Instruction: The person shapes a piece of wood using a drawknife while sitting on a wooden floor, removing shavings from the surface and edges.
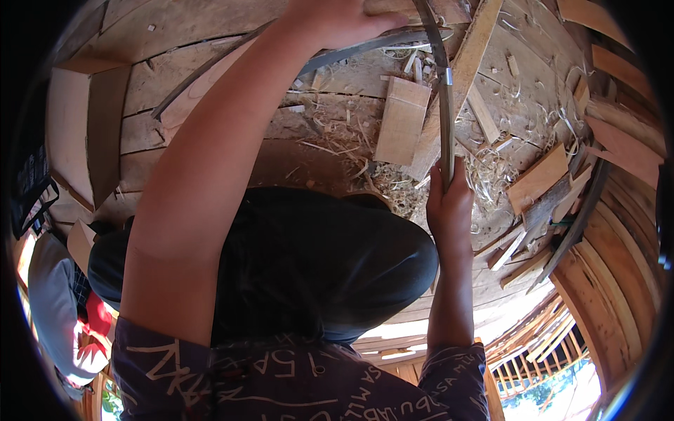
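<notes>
My right hand (450,200) is closed around the wooden handle of a long knife like a machete (447,119). A shiny metal band joins the handle to the dark, slightly curved blade, which runs up past the top edge. My left hand (337,24) reaches to the top of the view and rests by a pale piece of wood (456,10), its thumb stretched to the right. Its other fingers are cut off by the frame. Below that thumb lies a dark curved board (365,48), just left of the blade.
Wood shavings (397,186) litter the plank floor (333,102). A flat block (402,121) and a long batten (469,63) lie beside the knife. Offcuts (537,179) pile up at right near curved wooden ribs (611,281). At left stands a cardboard box (70,126).
</notes>
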{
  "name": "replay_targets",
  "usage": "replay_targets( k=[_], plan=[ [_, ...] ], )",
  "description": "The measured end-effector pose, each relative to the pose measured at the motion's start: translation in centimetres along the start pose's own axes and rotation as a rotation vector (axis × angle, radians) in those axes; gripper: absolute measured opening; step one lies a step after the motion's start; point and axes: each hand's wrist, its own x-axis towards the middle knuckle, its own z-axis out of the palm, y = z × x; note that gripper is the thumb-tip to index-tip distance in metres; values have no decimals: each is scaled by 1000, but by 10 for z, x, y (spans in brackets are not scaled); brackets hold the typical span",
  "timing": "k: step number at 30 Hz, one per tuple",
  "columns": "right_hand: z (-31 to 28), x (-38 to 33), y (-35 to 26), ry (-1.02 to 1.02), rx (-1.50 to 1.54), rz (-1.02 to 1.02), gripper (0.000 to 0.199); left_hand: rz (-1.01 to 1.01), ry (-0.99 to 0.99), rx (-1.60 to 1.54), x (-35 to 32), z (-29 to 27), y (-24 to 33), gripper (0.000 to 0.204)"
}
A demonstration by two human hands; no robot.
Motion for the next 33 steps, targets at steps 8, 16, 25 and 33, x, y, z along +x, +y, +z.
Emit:
replay_targets(
  k=[8, 16, 25, 33],
  plan=[
    [4, 34, -8, 35, 6, -74, 11, -7, 11, -58, -2, 1, -2, 80],
    [-2, 43, -11, 19, 2, -68, 10, 4, 64, -24, 0, 4, -6, 83],
    [-13, 81, -48, -20, -141, -35, 21, 6, 81, 37, -1, 11, -2, 79],
    [-8, 92, -49, -13, -153, -84, 21, 52, 96, 37, -8, 4, -2, 84]
  ],
)
